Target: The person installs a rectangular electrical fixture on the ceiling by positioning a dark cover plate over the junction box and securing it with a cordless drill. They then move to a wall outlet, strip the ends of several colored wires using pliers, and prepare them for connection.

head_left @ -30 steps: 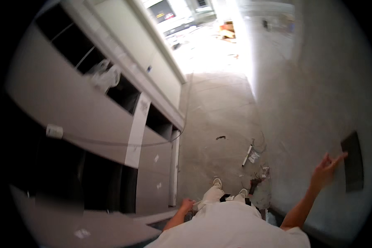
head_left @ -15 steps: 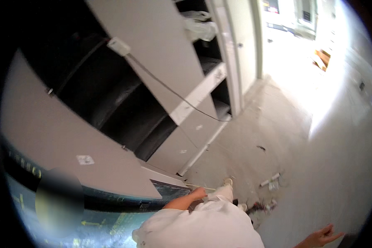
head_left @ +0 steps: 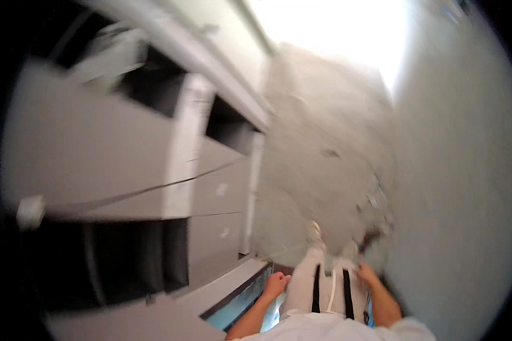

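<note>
Blurred dark-red object [head_left: 371, 237], lower right of frame, up-frame from nearer right hand [head_left: 368, 274], slanting up-right; left hand [head_left: 276, 283] farther; both hands' finger state: cannot tell

Right fingers [head_left: 363, 270] (by the thigh [head_left: 358, 292]) and floor debris [head_left: 376, 198], both blurry

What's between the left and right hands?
In the head view, the person's pale trouser legs lie between the left hand and right hand, with two black strips and a pale cord.
</note>
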Demonstrator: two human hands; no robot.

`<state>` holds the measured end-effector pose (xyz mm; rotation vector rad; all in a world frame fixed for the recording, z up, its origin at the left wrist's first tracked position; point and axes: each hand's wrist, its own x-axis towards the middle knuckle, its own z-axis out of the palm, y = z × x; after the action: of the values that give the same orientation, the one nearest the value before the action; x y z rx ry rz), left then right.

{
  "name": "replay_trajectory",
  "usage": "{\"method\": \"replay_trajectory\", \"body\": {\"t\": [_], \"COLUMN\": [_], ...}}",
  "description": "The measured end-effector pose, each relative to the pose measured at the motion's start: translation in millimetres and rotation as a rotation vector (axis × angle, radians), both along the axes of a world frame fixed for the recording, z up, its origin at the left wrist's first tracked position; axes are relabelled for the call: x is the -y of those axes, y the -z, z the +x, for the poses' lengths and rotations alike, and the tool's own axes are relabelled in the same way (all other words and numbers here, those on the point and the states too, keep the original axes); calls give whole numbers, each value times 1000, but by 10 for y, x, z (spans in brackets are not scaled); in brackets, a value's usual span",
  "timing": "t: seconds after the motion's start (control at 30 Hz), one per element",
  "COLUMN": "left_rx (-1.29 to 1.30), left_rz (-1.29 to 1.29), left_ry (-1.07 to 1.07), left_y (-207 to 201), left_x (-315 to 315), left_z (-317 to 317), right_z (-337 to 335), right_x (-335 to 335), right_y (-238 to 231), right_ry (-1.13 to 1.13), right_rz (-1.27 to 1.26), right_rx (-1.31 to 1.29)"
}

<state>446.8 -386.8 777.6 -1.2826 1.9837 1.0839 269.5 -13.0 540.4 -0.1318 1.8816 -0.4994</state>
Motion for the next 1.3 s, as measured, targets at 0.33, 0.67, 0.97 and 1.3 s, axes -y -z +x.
{"method": "replay_trajectory", "body": {"t": [0.33, 0.67, 0.97, 1.3], "left_rx": [-22, 323, -285, -215], "left_rz": [-87, 92, 118, 122], "left_ry": [559, 504, 984, 629], "left_y": [1486, 2219, 6347, 7990], "left_x": [-567, -86, -824, -1606], "left_z": [47, -561, -3020, -4807], "right_z": [-346, -556, -221, 201], "right_x": [312, -443, -759, -630], "right_y": [2614, 5389, 5248, 3447], "right_ry": [694, 913, 974, 878], "right_rz": [269, 507, 402, 16], "right_rx": [-132, -437, -695, -218]}}
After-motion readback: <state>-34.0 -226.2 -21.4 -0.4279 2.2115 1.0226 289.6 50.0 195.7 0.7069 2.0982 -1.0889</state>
